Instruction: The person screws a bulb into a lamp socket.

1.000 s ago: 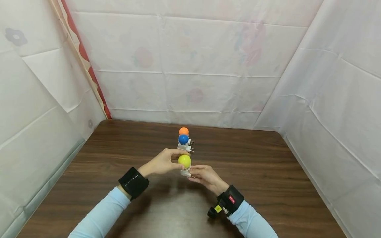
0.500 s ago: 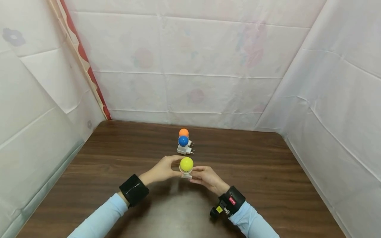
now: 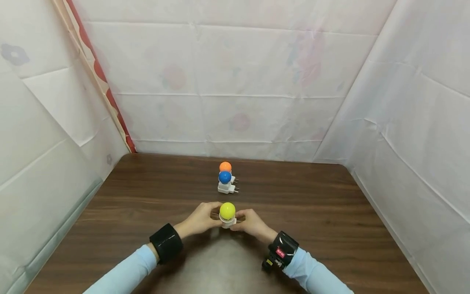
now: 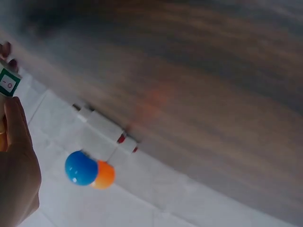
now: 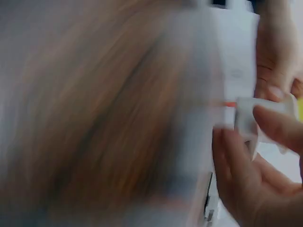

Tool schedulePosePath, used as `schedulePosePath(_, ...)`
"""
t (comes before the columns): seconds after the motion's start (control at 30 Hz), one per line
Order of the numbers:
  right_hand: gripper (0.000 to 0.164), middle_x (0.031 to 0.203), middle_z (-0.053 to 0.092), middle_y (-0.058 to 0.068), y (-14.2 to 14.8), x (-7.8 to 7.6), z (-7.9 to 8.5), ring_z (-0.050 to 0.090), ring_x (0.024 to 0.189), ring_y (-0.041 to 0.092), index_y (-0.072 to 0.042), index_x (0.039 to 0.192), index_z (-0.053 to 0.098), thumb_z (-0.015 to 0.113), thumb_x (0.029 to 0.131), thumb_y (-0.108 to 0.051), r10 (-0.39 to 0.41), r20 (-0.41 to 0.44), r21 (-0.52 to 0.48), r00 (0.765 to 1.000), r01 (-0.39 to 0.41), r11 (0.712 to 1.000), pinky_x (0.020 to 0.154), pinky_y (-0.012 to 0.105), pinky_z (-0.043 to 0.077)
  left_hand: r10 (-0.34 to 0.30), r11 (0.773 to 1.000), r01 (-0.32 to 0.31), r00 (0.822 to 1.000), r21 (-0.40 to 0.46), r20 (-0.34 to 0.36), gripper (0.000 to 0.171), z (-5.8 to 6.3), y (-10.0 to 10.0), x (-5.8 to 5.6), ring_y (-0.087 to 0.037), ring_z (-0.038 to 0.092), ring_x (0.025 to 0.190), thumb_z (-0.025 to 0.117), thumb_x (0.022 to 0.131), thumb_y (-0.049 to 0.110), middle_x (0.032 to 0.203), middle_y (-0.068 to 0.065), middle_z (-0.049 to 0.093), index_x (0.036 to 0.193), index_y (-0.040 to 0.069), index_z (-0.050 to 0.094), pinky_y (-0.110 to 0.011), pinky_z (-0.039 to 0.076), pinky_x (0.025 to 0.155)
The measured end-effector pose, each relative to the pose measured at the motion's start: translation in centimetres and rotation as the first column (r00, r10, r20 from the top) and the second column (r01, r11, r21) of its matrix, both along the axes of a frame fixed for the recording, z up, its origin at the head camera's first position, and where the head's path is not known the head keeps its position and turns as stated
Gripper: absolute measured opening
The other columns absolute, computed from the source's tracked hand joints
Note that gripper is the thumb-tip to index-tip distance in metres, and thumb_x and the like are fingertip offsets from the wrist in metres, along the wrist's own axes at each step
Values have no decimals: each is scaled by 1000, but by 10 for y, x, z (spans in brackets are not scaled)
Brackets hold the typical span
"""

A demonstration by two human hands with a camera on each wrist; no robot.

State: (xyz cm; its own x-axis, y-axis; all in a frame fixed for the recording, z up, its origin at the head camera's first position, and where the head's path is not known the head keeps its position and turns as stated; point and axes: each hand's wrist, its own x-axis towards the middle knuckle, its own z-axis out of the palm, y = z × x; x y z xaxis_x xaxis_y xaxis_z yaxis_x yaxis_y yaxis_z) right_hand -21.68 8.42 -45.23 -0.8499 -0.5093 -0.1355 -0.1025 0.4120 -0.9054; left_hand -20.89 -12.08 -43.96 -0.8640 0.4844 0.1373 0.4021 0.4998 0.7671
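A yellow light bulb [image 3: 227,210] sits upright in a white plug-in lamp socket [image 3: 228,224] at the middle front of the table. My left hand [image 3: 201,218] grips the socket from the left, thumb in front and fingers behind. From the right, my right hand [image 3: 254,223] pinches its plug side between thumb and fingers. A green-edged rocker switch [image 4: 8,82] shows on the socket in the left wrist view. In the right wrist view both hands meet on the white socket [image 5: 248,116], with the yellow bulb [image 5: 300,109] cut off by the edge.
Beyond the hands stand a blue bulb [image 3: 225,177] and, behind it, an orange bulb [image 3: 225,166], each in a white socket with prongs pointing right. The brown wooden table [image 3: 312,212] is enclosed by pale sheets [image 3: 235,81] at the back and sides.
Both hands have drawn the yellow bulb and socket nearer to me, away from the blue one. The left fingers have shifted from the bulb down to the socket, and the socket has turned.
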Motion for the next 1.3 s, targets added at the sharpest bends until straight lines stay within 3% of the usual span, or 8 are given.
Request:
schedulePosePath(0.1,26,89,68,5,-6,-9,2,60,79,13,-3,93,67,77,71,-12,25,-200,181,979,12,983,67,26,50,-4,1000,4,1000,11,-10,37,-6,-2,-7,-20,65,95,73,76,8,107,-9,65,111,4,60,-25,54,79)
schedulePosePath(0.23,22,77,65,0,-12,-25,2,54,68,7,-6,85,68,79,69,-16,85,-342,325,936,32,945,58,21,43,18,1000,-19,999,-14,-48,38,-12,-2,-20,-21,65,93,74,75,5,106,-10,65,110,2,59,-26,54,78)
schedulePosePath(0.7,22,81,69,5,-19,-66,-2,61,75,16,-7,86,71,80,66,-13,-47,-418,299,907,186,936,62,28,48,182,983,-183,983,-30,-31,51,-18,7,-62,-26,59,106,74,74,6,118,-13,62,121,2,55,-43,49,88)
schedulePosePath(0.8,27,88,70,6,-17,-64,-6,63,82,20,-6,93,71,79,67,-12,-61,-410,285,910,191,940,68,32,51,205,977,-206,979,-59,-12,49,-22,7,-59,-26,62,102,74,74,8,114,-14,64,120,0,56,-41,51,85)
schedulePosePath(0.97,38,101,66,12,3,-45,-10,60,94,27,-3,104,67,78,70,-14,-70,-439,274,896,208,939,80,40,49,273,950,-270,962,-160,0,43,-14,-14,-35,-26,62,100,71,78,13,109,-13,65,117,0,58,-41,51,85)
schedulePosePath(1.1,32,102,65,12,31,-40,-3,61,95,29,-3,103,66,75,73,-12,-133,-515,253,847,298,920,82,42,49,362,915,-384,916,-121,-172,32,7,-46,-30,-30,60,103,65,82,14,109,-14,65,112,2,62,-46,48,87)
schedulePosePath(1.2,25,97,67,11,48,-51,7,63,90,26,-4,100,67,72,76,-9,-207,-568,206,797,381,901,78,40,51,428,884,-465,845,-43,-319,29,29,-65,-40,-33,58,105,62,86,15,111,-16,63,112,2,62,-49,46,88)
schedulePosePath(1.3,22,96,67,10,54,-67,20,63,88,25,-3,101,67,68,80,-10,-277,-601,147,749,445,884,77,40,51,455,866,-501,803,-20,-384,31,52,-71,-56,-34,55,110,58,89,19,117,-17,59,116,3,59,-50,44,91)
